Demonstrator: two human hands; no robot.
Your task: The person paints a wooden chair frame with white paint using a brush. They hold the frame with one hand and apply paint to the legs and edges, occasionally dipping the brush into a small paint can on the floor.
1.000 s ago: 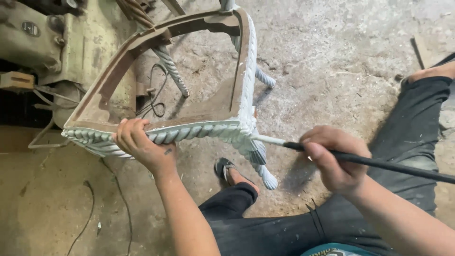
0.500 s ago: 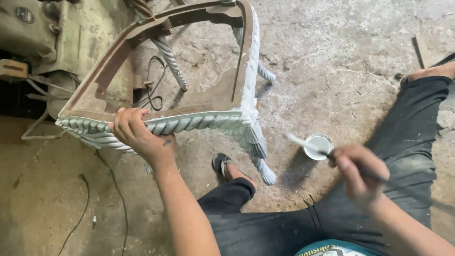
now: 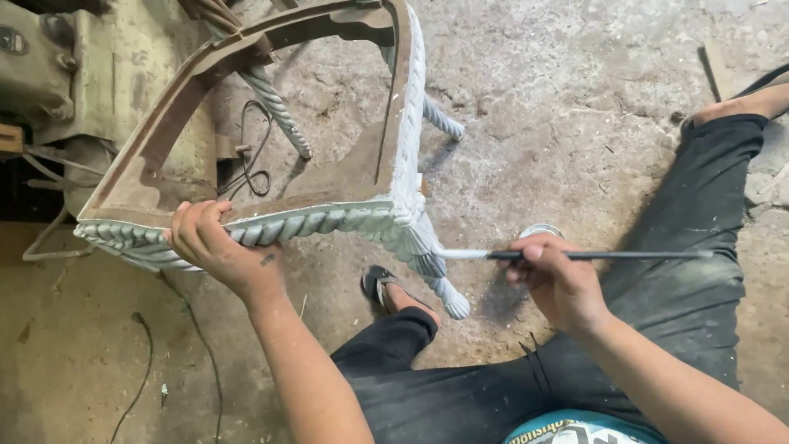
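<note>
Head view, hands: left (image 3: 215,251) gripping chair frame (image 3: 329,220), right (image 3: 557,279) seemingly pinching paintbrush (image 3: 575,256)

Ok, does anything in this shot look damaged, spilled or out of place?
Nothing looks spilled or broken. The carved wooden chair frame with white rope-twist edging sits tilted, steadied by the left hand on its front rail. The right hand holds a long thin black-handled brush against the frame's corner leg. Loose black cables lie underneath.
</note>
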